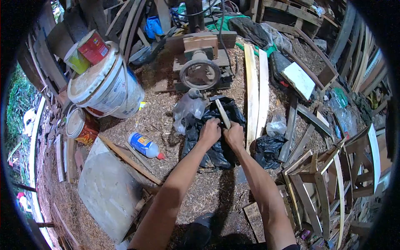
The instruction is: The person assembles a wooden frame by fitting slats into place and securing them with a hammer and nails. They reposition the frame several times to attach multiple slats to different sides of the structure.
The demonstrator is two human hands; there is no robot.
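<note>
Both hands are over a crumpled black plastic bag [214, 154] on the sawdust-covered ground. My left hand [210, 131] is closed on the bag's dark plastic, left of a hammer. My right hand [234, 136] is closed at the lower end of the hammer's pale handle [223, 113], beside the plastic; whether it grips the handle or the bag is hard to tell. The hammer's dark head points away from me, on the bag's far part. A clear plastic bag [188, 110] touches the black bag's far left side.
A machine with a round wheel [200, 75] stands ahead. To the left are a white bucket [108, 85] with cans on its lid, a blue-labelled bottle [143, 145] and a grey board [106, 183]. Long planks [252, 96] and wooden frames [316, 187] lie to the right.
</note>
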